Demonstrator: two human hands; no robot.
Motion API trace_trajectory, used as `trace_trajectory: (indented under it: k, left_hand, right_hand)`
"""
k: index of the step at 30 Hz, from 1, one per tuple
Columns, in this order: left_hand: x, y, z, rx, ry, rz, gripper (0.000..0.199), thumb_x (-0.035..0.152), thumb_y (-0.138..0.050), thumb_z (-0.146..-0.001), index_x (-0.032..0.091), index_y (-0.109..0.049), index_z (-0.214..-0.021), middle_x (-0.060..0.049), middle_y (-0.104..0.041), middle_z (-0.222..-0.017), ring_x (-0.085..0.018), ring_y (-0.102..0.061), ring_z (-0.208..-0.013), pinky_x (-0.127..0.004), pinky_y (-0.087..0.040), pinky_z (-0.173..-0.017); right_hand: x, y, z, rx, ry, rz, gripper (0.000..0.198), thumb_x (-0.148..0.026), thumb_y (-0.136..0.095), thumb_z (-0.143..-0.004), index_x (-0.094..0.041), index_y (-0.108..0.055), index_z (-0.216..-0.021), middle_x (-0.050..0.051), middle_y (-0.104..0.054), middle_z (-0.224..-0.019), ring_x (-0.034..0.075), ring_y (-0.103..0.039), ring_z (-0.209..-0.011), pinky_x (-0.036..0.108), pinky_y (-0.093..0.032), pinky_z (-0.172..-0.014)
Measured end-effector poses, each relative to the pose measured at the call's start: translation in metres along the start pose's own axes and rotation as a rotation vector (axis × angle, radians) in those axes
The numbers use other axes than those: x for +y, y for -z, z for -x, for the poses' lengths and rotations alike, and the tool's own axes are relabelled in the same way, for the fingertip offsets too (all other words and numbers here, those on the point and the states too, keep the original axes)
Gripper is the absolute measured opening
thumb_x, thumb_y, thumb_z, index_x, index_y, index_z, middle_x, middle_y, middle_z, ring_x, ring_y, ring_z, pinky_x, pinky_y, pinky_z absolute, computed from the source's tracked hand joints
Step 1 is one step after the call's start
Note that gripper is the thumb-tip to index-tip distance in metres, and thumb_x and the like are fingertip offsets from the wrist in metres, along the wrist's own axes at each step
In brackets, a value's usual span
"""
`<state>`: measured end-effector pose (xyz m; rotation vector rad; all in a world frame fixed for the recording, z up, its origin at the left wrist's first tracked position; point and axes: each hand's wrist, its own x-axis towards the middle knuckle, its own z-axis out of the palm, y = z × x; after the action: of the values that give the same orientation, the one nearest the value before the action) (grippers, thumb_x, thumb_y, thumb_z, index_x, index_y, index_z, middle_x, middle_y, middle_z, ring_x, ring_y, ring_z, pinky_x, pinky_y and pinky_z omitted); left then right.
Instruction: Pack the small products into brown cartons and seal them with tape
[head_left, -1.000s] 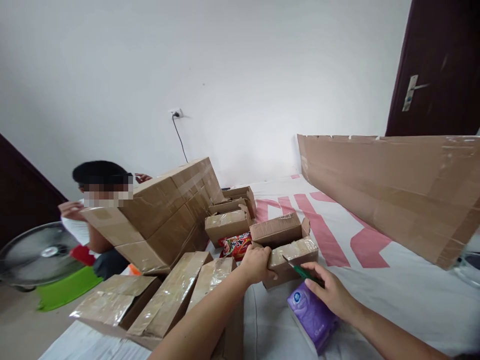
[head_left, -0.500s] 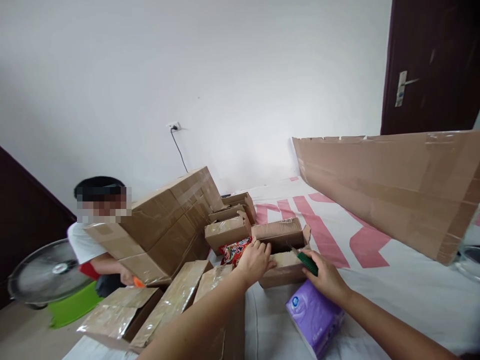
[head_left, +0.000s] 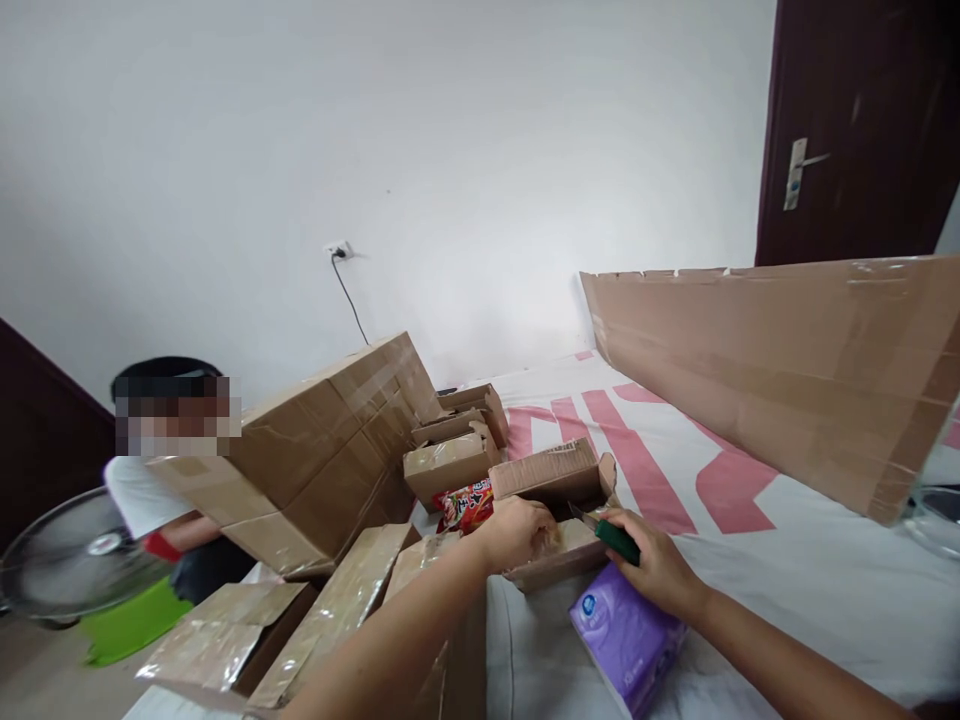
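Observation:
My right hand [head_left: 660, 560] is wrapped round the green handle of a utility knife [head_left: 619, 541], its blade pointing left over a small open cardboard box [head_left: 551, 468]. My left hand [head_left: 523, 533] is at that box's near flap [head_left: 574, 540], fingers curled in on the flap's left part; the fingertips are partly hidden. Just left of that hand lies a red snack packet [head_left: 465, 505]. A purple tissue pack [head_left: 626, 635] sits on the sheet, below my right hand.
Taped boxes [head_left: 225, 630] stand at lower left, with a large carton [head_left: 330, 450] behind. Smaller open boxes [head_left: 450, 460] line up beside it. A cardboard sheet [head_left: 772, 370] stands at right. Another person [head_left: 150, 500] crouches at far left near a fan [head_left: 67, 560].
My left fingers have curled in at the near flap, which now sits more tilted. The knife has shifted slightly down. The other person's hand and an orange object have gone from sight.

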<state>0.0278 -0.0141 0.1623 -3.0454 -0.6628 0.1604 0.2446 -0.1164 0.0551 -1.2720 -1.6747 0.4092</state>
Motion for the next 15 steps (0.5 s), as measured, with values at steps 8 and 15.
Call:
trace_trajectory:
  k: [8,15]
  left_hand:
    - [0.011,0.006,0.004,-0.053,-0.036,-0.001,0.017,0.025,-0.053,-0.084,0.023,-0.069,-0.088,-0.007,-0.071,-0.094,-0.023,-0.065,-0.084,-0.036,-0.044,-0.073]
    - [0.017,-0.004,-0.002,0.03,0.126,0.099,0.015,0.015,-0.054,-0.076,0.021,-0.067,-0.081,-0.005,-0.069,-0.091,-0.019,-0.062,-0.086,-0.031,-0.045,-0.078]
  right_hand:
    - [0.005,-0.003,0.001,0.011,0.003,-0.023,0.038,-0.019,-0.054,-0.08,-0.021,-0.057,-0.118,0.009,-0.065,-0.122,0.026,-0.06,-0.114,0.044,-0.048,-0.096]
    - [0.002,-0.002,0.001,0.021,0.001,-0.007,0.036,-0.02,-0.054,-0.08,-0.021,-0.059,-0.116,0.01,-0.067,-0.12,0.027,-0.062,-0.112,0.044,-0.049,-0.097]
